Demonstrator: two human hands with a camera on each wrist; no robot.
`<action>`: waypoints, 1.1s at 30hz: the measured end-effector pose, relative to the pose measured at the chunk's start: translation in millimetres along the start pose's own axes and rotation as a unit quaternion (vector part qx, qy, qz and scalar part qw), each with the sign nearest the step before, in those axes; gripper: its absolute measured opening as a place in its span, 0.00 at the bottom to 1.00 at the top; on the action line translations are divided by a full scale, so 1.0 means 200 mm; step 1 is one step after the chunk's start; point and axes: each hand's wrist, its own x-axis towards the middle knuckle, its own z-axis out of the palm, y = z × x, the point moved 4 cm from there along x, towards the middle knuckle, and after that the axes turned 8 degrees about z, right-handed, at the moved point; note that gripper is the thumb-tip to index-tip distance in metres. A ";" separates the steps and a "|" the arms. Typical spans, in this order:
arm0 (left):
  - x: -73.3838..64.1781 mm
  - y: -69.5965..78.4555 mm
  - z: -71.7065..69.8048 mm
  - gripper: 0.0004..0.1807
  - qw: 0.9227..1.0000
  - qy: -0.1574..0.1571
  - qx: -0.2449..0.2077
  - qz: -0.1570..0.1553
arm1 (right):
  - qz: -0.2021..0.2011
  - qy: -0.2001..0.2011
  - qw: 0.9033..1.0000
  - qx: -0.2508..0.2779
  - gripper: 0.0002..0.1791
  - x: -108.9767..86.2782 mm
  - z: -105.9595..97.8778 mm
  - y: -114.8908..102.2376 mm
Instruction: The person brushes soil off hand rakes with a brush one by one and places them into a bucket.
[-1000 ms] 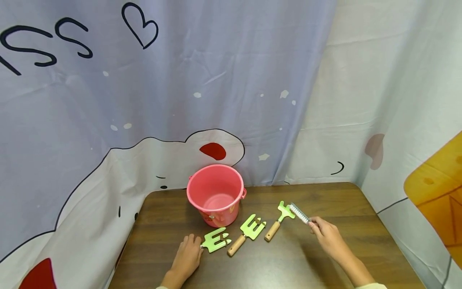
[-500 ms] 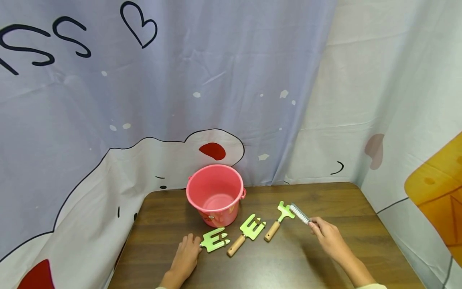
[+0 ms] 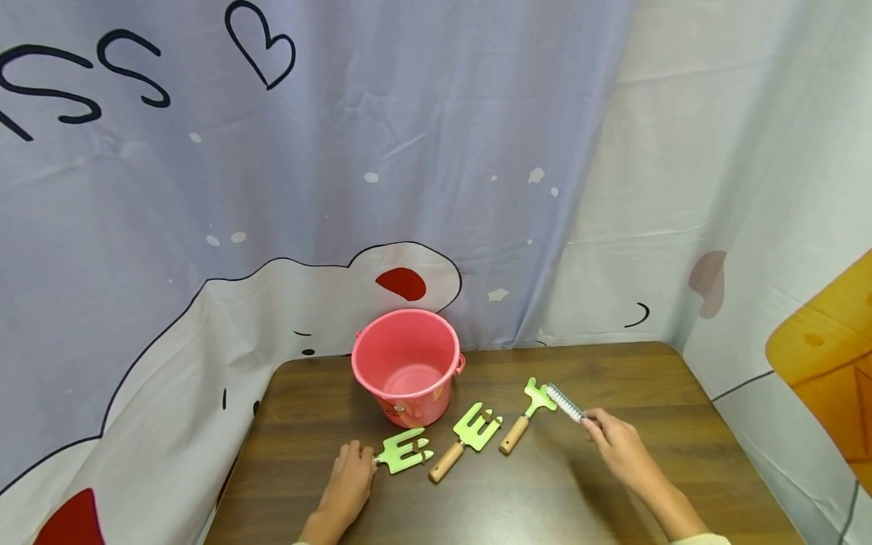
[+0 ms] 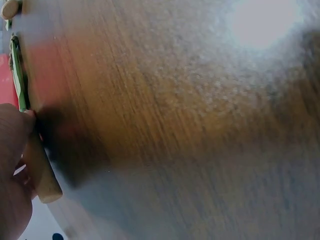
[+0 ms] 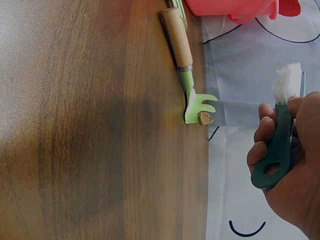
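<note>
My left hand [image 3: 349, 481] grips the wooden handle [image 4: 41, 167] of a small garden fork with a light green head [image 3: 403, 453], held low over the table at the left. With my right hand [image 3: 621, 448] I hold a brush [image 3: 564, 403] with white bristles and a dark green handle [image 5: 280, 145], raised above the table. From the head, its bristle end overlaps a green hand rake [image 3: 538, 396] with a wooden handle. A second green garden fork [image 3: 471, 433] lies between the rake and the held fork.
Behind the forks a pink bucket [image 3: 417, 412] stands upright, with nothing visible inside. The brown wooden table [image 3: 613, 371] ends at a printed curtain [image 3: 477, 151] at the back and sides.
My left hand has shifted slightly left, drawing the garden fork with it. The right hand keeps the brush in nearly the same place.
</note>
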 end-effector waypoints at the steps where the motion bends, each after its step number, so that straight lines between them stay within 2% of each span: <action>1: 0.00 0.00 0.00 0.16 1.000 0.009 0.005 0.002 | 0.000 0.000 1.000 0.002 0.09 0.00 0.00 0.00; 5: -0.01 0.00 0.01 0.16 1.000 0.016 0.010 -0.002 | -0.001 -0.002 1.000 0.005 0.08 0.00 0.00 0.01; 12: -0.01 -0.01 0.02 0.14 1.000 -0.008 -0.007 -0.018 | 0.001 -0.013 1.000 -0.004 0.09 0.00 0.00 0.01; 18: -0.01 -0.01 -0.01 0.10 0.999 -0.019 -0.004 -0.027 | 0.009 -0.021 1.000 0.001 0.10 -0.01 0.00 0.01; 26: 0.00 -0.01 -0.07 0.14 1.000 0.007 0.009 0.005 | 0.004 -0.009 1.000 -0.009 0.08 0.00 0.00 0.01; 33: 0.03 0.02 -0.13 0.16 0.998 0.034 0.015 0.041 | -0.007 0.001 1.000 -0.019 0.10 0.00 0.00 0.02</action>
